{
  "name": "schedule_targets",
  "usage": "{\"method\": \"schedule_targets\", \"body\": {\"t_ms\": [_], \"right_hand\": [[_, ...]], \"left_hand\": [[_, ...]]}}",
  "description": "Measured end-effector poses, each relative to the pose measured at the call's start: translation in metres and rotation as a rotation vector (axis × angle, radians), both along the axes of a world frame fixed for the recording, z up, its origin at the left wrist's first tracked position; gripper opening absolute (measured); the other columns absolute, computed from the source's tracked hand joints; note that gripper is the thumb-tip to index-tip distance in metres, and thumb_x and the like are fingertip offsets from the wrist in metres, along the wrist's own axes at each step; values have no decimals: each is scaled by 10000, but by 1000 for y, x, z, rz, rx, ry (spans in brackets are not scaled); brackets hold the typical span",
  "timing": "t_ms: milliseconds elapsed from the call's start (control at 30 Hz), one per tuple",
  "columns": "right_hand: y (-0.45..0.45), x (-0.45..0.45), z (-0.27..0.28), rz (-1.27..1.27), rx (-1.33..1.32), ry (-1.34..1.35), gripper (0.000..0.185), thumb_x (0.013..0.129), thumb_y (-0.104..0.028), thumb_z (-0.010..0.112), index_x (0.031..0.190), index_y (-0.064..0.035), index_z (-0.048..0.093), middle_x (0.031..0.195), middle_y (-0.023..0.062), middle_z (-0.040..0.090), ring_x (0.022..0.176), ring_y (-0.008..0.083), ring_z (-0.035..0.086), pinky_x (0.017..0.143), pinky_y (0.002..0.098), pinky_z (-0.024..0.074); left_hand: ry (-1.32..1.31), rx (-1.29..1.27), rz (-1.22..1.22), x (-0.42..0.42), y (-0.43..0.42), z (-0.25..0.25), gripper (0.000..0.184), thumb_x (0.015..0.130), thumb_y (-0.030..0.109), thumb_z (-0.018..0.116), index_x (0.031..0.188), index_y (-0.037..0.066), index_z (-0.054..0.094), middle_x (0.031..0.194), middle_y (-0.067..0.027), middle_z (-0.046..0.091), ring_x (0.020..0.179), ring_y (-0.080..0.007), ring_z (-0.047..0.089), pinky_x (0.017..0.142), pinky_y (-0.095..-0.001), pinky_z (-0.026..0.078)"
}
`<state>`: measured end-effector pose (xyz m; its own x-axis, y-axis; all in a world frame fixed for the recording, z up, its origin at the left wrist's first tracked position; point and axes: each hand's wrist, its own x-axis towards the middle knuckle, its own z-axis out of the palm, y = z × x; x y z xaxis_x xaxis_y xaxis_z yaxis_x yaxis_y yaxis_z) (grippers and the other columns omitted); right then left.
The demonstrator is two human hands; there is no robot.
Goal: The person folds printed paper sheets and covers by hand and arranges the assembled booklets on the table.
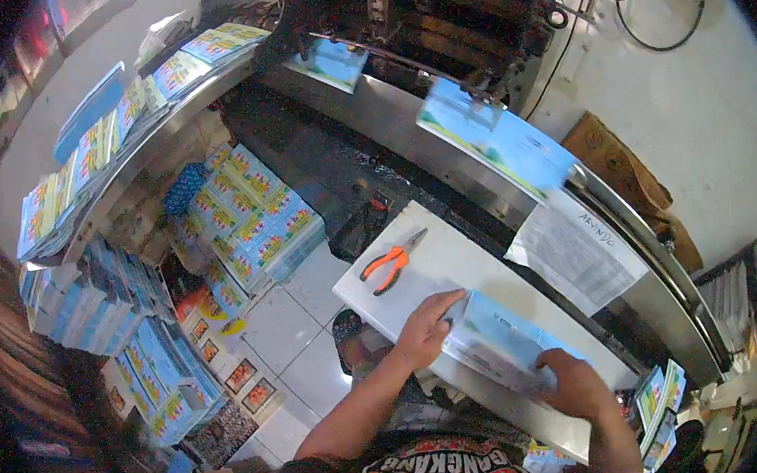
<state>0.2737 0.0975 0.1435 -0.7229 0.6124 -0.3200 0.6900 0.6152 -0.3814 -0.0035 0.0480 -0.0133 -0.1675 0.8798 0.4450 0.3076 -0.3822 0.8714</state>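
Note:
My left hand [425, 329] is closed on the left end of a stack of blue printed sheets [502, 338], its thumb at the top edge. Around the right end of the same stack, the fingers of my right hand [573, 381] are curled. The stack is over the white board [451, 253] in front of my body, with its pale cut edges facing me. Pliers with orange and black handles [386, 269] lie on the board to the left of the stack, jaws pointing up and right.
Behind the board stands a dark machine [432, 19] with blue sheets [500, 142] on its metal rail. A handwritten paper [576, 256] hangs at the right. Piles of printed sheets [248, 216] stand on the tiled floor, and more lie on a curved shelf [153, 134] at the left.

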Motion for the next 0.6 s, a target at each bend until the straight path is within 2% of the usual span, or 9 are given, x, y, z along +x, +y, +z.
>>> {"method": "schedule_targets", "body": {"t_ms": [67,167,200,233,300,433,467,533,600], "right_hand": [[17,1,19,-138,-11,-111,295,790,-154,640,1047,-32,563,893,254,627,866,435,611,770,506,482],[56,14,24,-191,193,-6,210,823,-138,592,998,-25,565,813,274,594,770,463,592,658,520,454],[73,15,35,-271,158,-161,285,821,-160,607,1075,-32,601,885,260,629,832,429,622,715,471,487],[82,20,43,-314,292,-146,399,892,-207,545,1255,-43,571,972,282,645,904,419,644,798,483,515],[133,40,52,-396,545,13,362,914,-184,523,1238,-37,591,1059,263,653,965,396,649,835,458,511],[223,38,109,-369,890,533,380,940,-128,512,1315,-88,559,1302,151,595,1152,306,604,908,391,511],[232,20,111,-368,888,536,380,940,-128,512,1315,-88,559,1302,151,595,1152,306,604,908,391,511],[238,-22,104,-374,1312,428,445,940,-112,505,1384,-144,501,1432,131,480,1179,291,589,920,366,515],[258,-46,69,-509,1036,216,505,931,-89,497,1423,-190,445,1489,124,405,1191,291,579,921,376,517]], "left_hand": [[-30,1,4,0,0,-1,678,988,532,302,1346,-13,487,1269,-217,564,1185,-362,538,1022,-411,397],[-64,-21,12,-1,3,-9,579,1000,436,366,1350,-11,484,1274,-210,562,1201,-346,528,1031,-401,388],[-69,-44,12,0,4,-12,524,1003,374,404,1352,-9,483,1281,-206,558,1212,-336,521,1037,-396,383],[-70,-46,12,0,4,-10,524,1003,374,404,1352,-9,483,1281,-206,558,1212,-336,521,1037,-396,383],[-168,-81,-28,0,6,-4,454,978,247,459,1357,-4,483,1299,-201,547,1235,-320,507,1049,-385,373],[-149,-96,-6,-1,15,-17,459,956,222,477,1363,10,485,1312,-194,541,1241,-320,505,1062,-384,365],[-113,-97,-3,-1,16,-19,463,958,235,482,1366,16,483,1322,-189,536,1243,-319,503,1067,-388,362],[-72,-93,7,-1,17,-16,466,961,249,487,1368,22,482,1333,-185,530,1244,-319,501,1071,-391,360],[-151,-223,-18,2,16,-9,471,960,272,501,1364,31,486,1340,-174,524,1241,-320,503,1070,-404,368]]}}
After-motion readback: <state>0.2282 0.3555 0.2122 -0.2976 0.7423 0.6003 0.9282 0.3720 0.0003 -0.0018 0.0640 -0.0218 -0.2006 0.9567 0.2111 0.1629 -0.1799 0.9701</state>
